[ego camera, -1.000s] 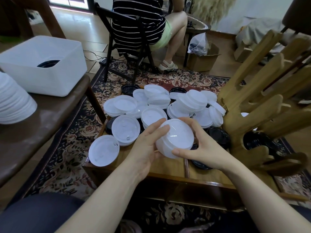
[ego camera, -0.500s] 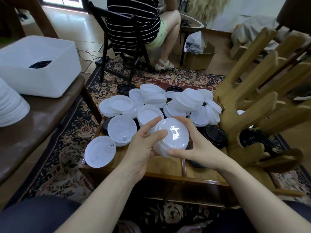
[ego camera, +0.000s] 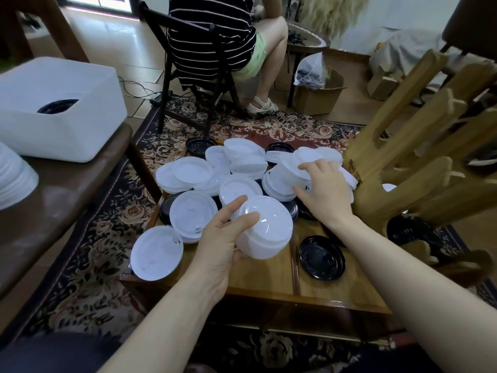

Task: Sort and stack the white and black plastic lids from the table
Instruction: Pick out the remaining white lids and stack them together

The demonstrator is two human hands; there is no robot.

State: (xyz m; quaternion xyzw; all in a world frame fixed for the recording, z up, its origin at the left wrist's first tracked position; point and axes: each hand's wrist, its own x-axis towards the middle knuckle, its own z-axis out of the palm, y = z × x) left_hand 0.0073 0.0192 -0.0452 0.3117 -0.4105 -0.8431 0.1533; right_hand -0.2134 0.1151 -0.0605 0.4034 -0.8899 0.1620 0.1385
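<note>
My left hand (ego camera: 224,235) grips a stack of white lids (ego camera: 265,230) just above the low wooden table (ego camera: 269,275). My right hand (ego camera: 322,189) reaches over the pile, and its fingers and thumb curl round a white lid (ego camera: 293,168) at the pile's right side. Several loose white lids (ego camera: 192,212) cover the table's far half. A black lid (ego camera: 322,257) lies alone near the front right, and more black lids (ego camera: 200,145) peek out under and behind the white ones.
A carved wooden hand-shaped stand (ego camera: 419,168) rises at the table's right. A white bin (ego camera: 53,106) holding a black lid sits on the brown table at left, beside a white lid stack (ego camera: 13,179). A person sits on a chair (ego camera: 188,76) beyond.
My right hand has let go of the held stack and moved up and right onto a lid in the pile. My left hand now holds the stack alone.
</note>
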